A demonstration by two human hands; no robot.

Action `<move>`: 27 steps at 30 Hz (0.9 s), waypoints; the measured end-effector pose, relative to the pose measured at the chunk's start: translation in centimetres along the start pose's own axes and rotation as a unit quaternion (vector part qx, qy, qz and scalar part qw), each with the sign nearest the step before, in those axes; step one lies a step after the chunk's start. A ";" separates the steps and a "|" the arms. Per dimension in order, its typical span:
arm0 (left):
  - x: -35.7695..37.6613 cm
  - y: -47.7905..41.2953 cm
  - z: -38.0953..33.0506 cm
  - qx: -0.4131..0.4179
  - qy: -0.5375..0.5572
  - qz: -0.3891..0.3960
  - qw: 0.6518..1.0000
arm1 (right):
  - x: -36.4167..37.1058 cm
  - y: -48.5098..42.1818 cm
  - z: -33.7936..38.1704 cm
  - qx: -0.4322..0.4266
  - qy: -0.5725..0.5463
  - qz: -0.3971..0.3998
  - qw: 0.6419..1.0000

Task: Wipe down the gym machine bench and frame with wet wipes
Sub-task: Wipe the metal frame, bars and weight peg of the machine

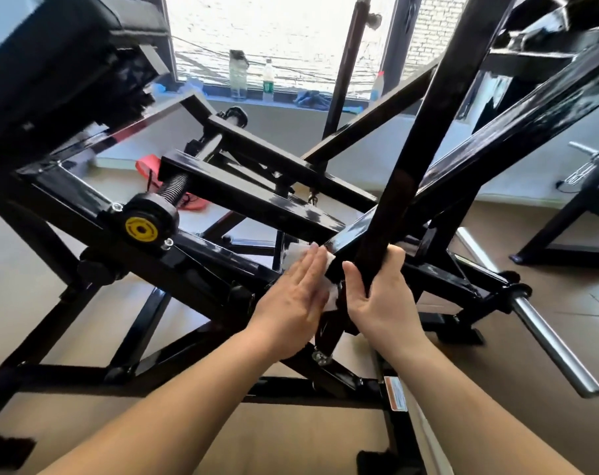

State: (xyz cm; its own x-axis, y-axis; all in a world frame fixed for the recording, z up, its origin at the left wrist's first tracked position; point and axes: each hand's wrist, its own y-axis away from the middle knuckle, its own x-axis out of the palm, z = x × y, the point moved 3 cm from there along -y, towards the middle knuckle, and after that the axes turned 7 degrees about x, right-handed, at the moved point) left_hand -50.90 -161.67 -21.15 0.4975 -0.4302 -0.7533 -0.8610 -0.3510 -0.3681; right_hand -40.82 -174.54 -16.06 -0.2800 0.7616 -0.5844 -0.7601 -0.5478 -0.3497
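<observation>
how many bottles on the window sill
3: a clear bottle, a green-label bottle beside it, and a red-capped bottle further right. The frame may hide more.

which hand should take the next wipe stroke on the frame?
Left. The left hand lies flat on the wipe, pressing it to the frame; the right hand grips the upright bar and holds no wipe.

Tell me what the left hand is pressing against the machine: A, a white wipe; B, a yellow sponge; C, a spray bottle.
A: the left hand lies flat on a white wet wipe against the black frame, while the right hand grips a slanted bar.
</observation>
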 end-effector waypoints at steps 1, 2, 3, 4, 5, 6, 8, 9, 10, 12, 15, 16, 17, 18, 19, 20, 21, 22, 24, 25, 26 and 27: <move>-0.1 1.0 1.4 -0.028 -0.012 0.010 0.999 | 0.0 -0.1 -0.1 -0.005 0.000 0.001 1.000; -0.1 2.0 2.7 -0.067 -0.028 0.029 0.997 | 0.2 -0.1 -0.3 -0.002 -0.007 0.000 1.000; 0.1 3.1 3.5 -0.105 -0.051 0.044 0.992 | 0.5 0.0 -0.4 0.001 -0.014 -0.003 1.000; 0.4 3.8 4.0 -0.135 -0.075 0.044 0.987 | 0.8 0.1 -0.5 -0.002 -0.014 -0.014 1.000; 0.6 3.6 3.8 -0.148 -0.091 0.035 0.984 | 1.1 0.1 -0.4 -0.005 -0.009 -0.022 1.000; 0.9 2.5 3.1 -0.145 -0.091 0.023 0.985 | 1.3 0.1 -0.5 -0.007 -0.008 -0.025 1.000; 1.3 -0.2 0.6 -0.101 -0.077 -0.005 0.992 | 1.6 0.0 -0.9 -0.007 -0.020 -0.023 0.999; 1.4 -1.3 -0.6 -0.067 -0.077 -0.021 0.995 | 1.7 0.1 -1.1 -0.011 -0.029 -0.024 0.999; 1.6 -2.1 -1.4 -0.034 -0.078 -0.030 0.996 | 1.7 0.1 -1.3 -0.015 -0.037 -0.029 0.999; 1.5 -2.3 -1.7 0.002 -0.052 -0.019 0.998 | 1.7 0.1 -1.8 -0.025 -0.050 -0.043 0.998; 1.1 0.3 0.3 -0.049 -0.032 0.028 0.998 | 1.8 0.2 -2.0 -0.042 -0.053 -0.048 0.997; 0.9 1.2 1.1 -0.081 -0.043 0.045 0.995 | 1.8 0.1 -2.0 -0.049 -0.057 -0.053 0.996; 0.7 2.0 1.4 -0.114 -0.059 0.066 0.990 | 1.9 0.0 -2.0 -0.054 -0.060 -0.056 0.995; 0.6 2.5 1.4 -0.144 -0.077 0.084 0.983 | 2.1 0.0 -2.0 -0.056 -0.062 -0.056 0.995; 0.6 2.4 1.3 -0.162 -0.089 0.097 0.978 | 2.2 0.0 -2.0 -0.056 -0.066 -0.055 0.995; 0.5 1.7 1.0 -0.176 -0.089 0.107 0.975 | 2.3 -0.2 -2.0 -0.057 -0.069 -0.057 0.994; 0.4 0.7 0.7 -0.182 -0.080 0.109 0.974 | 2.3 -0.3 -2.0 -0.057 -0.073 -0.058 0.994; 0.3 -0.7 0.5 -0.173 -0.069 0.099 0.978 | 2.3 -0.4 -2.0 -0.058 -0.076 -0.057 0.994; 0.0 -3.0 -0.4 -0.137 -0.035 0.071 0.987 | 2.1 -0.6 -1.9 -0.078 -0.076 -0.056 0.993; 0.0 -3.5 -0.8 -0.132 -0.015 0.054 0.990 | 2.0 -0.7 -2.0 -0.091 -0.075 -0.055 0.992; 0.0 -3.4 -0.8 -0.137 0.004 0.034 0.990 | 1.9 -0.7 -2.1 -0.099 -0.075 -0.054 0.991; -0.2 -2.8 -0.9 -0.154 0.012 0.015 0.988 | 1.9 -0.8 -2.2 -0.102 -0.079 -0.049 0.990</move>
State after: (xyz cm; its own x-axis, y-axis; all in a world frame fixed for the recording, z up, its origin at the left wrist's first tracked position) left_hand -48.53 -161.31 -19.49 0.4785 -0.4630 -0.7461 -0.8041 -0.5725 -0.1604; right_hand -39.44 -173.39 -18.50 -0.3109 0.8510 -0.4233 -0.6586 -0.5140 -0.5496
